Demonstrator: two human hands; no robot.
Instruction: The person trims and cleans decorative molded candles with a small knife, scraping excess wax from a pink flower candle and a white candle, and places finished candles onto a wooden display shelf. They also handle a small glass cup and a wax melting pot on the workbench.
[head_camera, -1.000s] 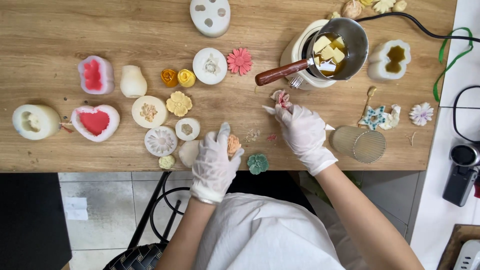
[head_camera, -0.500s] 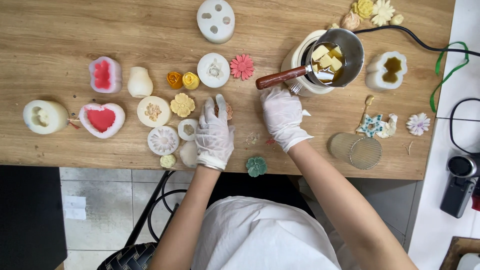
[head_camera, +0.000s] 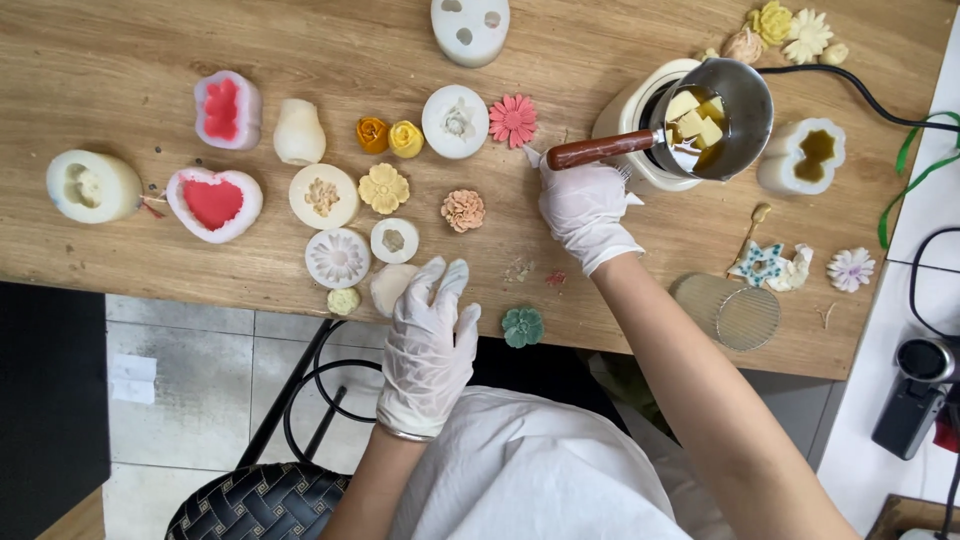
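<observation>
My left hand (head_camera: 430, 335), in a white glove, hovers with its fingers spread over the front edge of the wooden table (head_camera: 120, 240), just right of a cream wax piece (head_camera: 388, 287). It holds nothing. My right hand (head_camera: 585, 205), also gloved, is curled just under the wooden handle (head_camera: 600, 150) of a steel melting pot (head_camera: 735, 110). The pot holds pale wax chunks in amber liquid. A thin white stick tip (head_camera: 530, 156) pokes out of this hand's upper left. A peach wax flower (head_camera: 462, 210) lies on the table between the two hands.
Several white silicone moulds and wax flowers lie at the left and back: a heart mould with red wax (head_camera: 213, 203), a pink flower (head_camera: 513, 120), a green flower (head_camera: 522, 326) at the front edge. A mesh strainer (head_camera: 735, 312) lies on the right. A black cable (head_camera: 850, 85) runs behind the pot.
My left hand has let go of the peach flower, which now lies on the table, and has drawn back to the front edge. My right hand has moved up under the pot handle.
</observation>
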